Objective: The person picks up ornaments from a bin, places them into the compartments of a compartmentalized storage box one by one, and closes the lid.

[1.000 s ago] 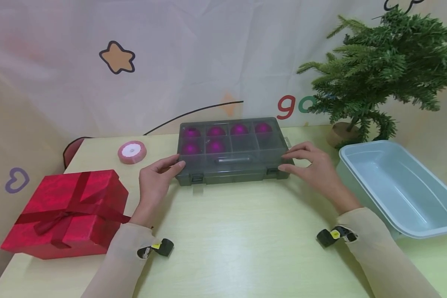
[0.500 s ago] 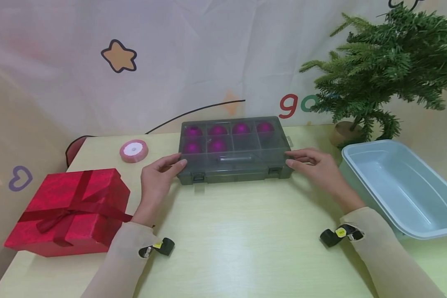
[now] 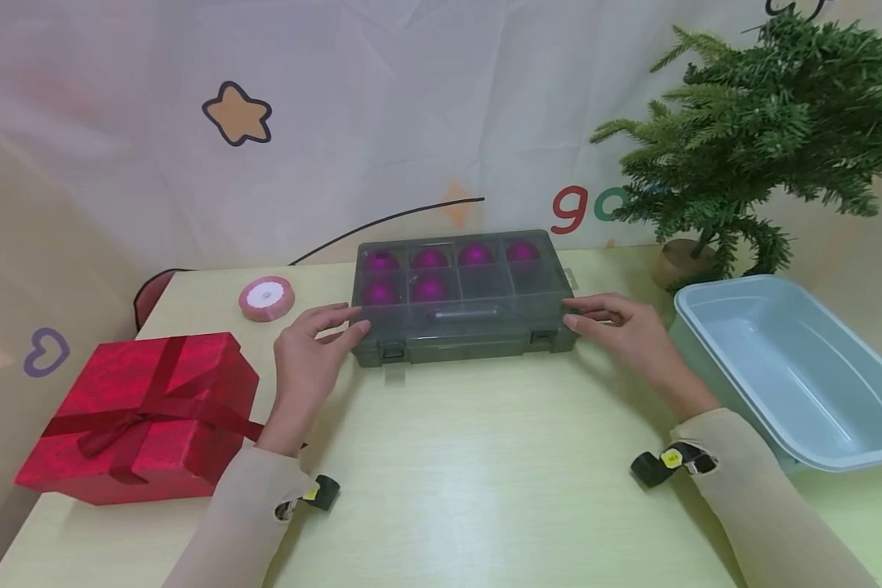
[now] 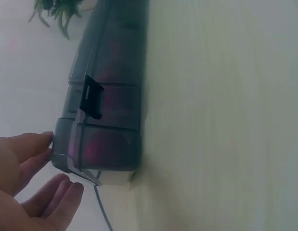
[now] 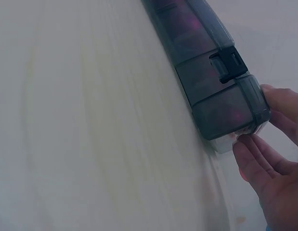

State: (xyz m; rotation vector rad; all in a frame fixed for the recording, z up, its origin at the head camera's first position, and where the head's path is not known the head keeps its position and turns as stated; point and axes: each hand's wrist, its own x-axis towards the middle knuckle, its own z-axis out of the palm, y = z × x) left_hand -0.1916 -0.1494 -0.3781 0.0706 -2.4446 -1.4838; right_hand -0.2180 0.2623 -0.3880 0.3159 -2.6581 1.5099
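A closed, see-through grey compartment case (image 3: 470, 327) with a handle and two front latches lies on the table. Several purple balls (image 3: 475, 255) show through its lid, two rear-facing rows with some cells lacking a ball. At the case's left front corner, my left hand (image 3: 309, 363) holds it lightly between thumb and fingers; in the left wrist view the fingers (image 4: 67, 199) curl close by the end wall. My right hand (image 3: 628, 335) pinches the opposite corner, thumb at the front and fingertips (image 5: 247, 154) against the end in the right wrist view.
To the left sit a red gift box (image 3: 213, 384) with a dark red ribbon and a pink ribbon roll (image 3: 267, 298). A pale blue bin (image 3: 794, 359) stands on the right, before a small artificial pine tree (image 3: 772, 131). A printed cloth (image 3: 382, 106) hangs behind the table.
My right thumb has slid outward from near the right latch to the case's corner. The left hand has eased slightly toward me. The case stays in place.
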